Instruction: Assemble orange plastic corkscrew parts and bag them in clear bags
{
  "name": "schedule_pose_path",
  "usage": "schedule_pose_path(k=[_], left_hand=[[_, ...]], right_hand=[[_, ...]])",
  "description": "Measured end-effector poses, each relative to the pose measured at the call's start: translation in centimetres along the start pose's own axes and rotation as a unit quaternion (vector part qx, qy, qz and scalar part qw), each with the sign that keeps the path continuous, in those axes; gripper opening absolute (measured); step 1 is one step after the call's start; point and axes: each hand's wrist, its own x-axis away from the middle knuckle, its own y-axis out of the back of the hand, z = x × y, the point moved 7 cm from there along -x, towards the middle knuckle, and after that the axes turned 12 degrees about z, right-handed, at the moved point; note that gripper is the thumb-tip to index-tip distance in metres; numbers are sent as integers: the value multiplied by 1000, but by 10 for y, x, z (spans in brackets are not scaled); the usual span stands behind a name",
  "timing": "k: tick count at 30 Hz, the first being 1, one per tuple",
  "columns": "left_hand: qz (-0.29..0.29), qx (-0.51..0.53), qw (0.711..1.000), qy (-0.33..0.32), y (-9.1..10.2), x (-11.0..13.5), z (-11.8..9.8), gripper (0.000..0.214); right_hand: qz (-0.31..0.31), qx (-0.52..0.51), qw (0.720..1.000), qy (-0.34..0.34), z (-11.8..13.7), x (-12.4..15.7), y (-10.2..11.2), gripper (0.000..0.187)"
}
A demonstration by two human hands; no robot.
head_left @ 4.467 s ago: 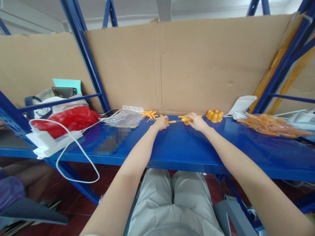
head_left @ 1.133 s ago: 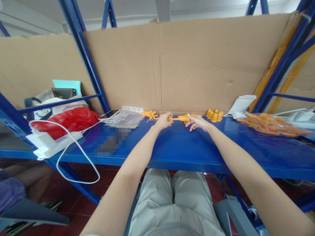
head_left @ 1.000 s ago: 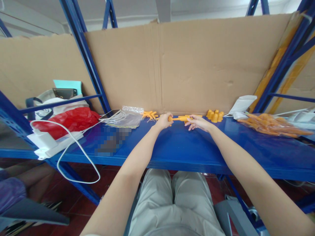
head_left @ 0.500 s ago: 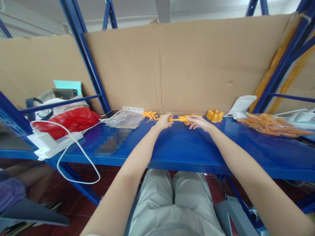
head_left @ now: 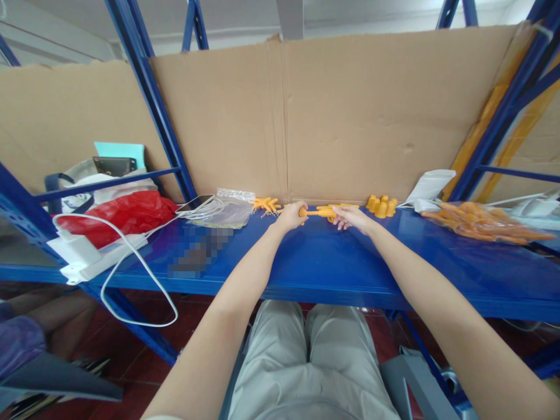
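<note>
Both my arms reach to the back of a blue shelf (head_left: 332, 262). My left hand (head_left: 290, 216) is closed around the left end of a long orange plastic toy piece (head_left: 318, 212). My right hand (head_left: 352, 217) pinches the same piece at its right end, some fingers loosely spread. The piece lies level just above the shelf, close to the cardboard backing (head_left: 350, 116). A small orange spiky part (head_left: 266, 203) lies left of my left hand. A cluster of orange cone-shaped parts (head_left: 381, 205) stands right of my right hand.
A clear plastic bag (head_left: 224, 209) and a white cable (head_left: 131, 262) with a white adapter (head_left: 83, 254) lie at left, beside a red bag (head_left: 126, 213). A bag of orange parts (head_left: 481, 224) and a white pouch (head_left: 431, 185) lie at right. Blue uprights (head_left: 149, 99) frame the bay.
Earlier my hands held two orange pieces apart; now they hold one joined piece. Over the last second my right hand's fingers have drawn in onto its right end.
</note>
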Motion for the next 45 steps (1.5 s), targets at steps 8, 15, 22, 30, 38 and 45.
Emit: schedule_pose_path(k=[8,15,22,30,38,45], left_hand=[[-6,1,1000,4,2,1,-2,25],[-21,9,1000,10,4,2,-1,25],[-27,-5,1000,7,4,2,6,25],[-43,-16,999,29,6,-2,20,34],[-26,-52,996,62,1,-30,27,34],[46,-90,992,76,-13,-61,13,31]], right_hand=[[2,7,1000,6,-1,-2,0,38],[-23,15,1000,-8,-1,-2,3,36],[-163,215,963,-8,3,2,42,33],[-214,330,918,-44,-9,8,73,28],[-227,304,922,-81,-20,13,88,28],[-235,288,922,-107,-32,15,99,29]])
